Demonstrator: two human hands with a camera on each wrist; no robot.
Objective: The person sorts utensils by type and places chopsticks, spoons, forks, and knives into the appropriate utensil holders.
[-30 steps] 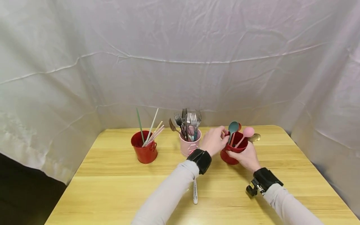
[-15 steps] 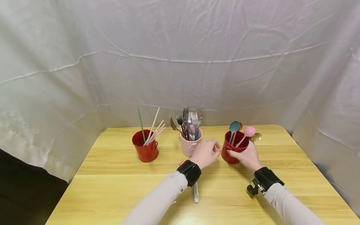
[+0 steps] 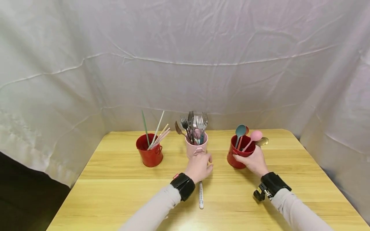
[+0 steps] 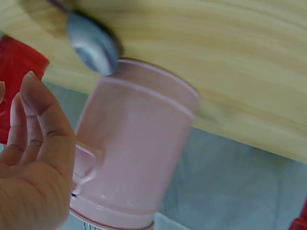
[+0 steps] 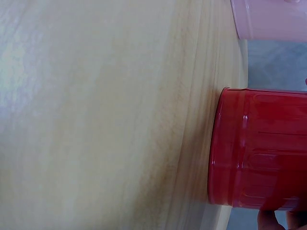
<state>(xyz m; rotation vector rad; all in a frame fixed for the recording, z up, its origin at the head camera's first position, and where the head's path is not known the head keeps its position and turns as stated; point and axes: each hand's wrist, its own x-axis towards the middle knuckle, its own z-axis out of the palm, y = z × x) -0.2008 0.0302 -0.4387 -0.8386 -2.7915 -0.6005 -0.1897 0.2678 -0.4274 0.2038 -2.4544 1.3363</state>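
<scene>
My left hand [image 3: 198, 168] hovers just in front of the pink bucket [image 3: 193, 150], its fingers loosely bent and holding nothing. Under that hand lies a spoon; the head view shows its pale printed handle [image 3: 201, 196], while the left wrist view shows its metal bowl [image 4: 93, 44] close to the pink bucket's base. With my right hand [image 3: 255, 163] I grip the right-hand red bucket [image 3: 233, 163] by its near right side. Out of it stick a teal spoon [image 3: 240, 130], a pink spoon [image 3: 255, 135], a red one partly hidden, and a gold one [image 3: 262, 141].
Several forks [image 3: 190, 120] stand in the pink bucket. At the left, another red bucket [image 3: 151, 158] holds several thin sticks [image 3: 159, 125], one green. All stand on a wooden table [image 3: 115, 192], with a pale cloth [image 3: 185, 80] hanging behind and at the sides.
My left hand has left the right-hand red bucket's rim and moved left and toward me, over the spoon on the table. My right hand has stayed on its bucket.
</scene>
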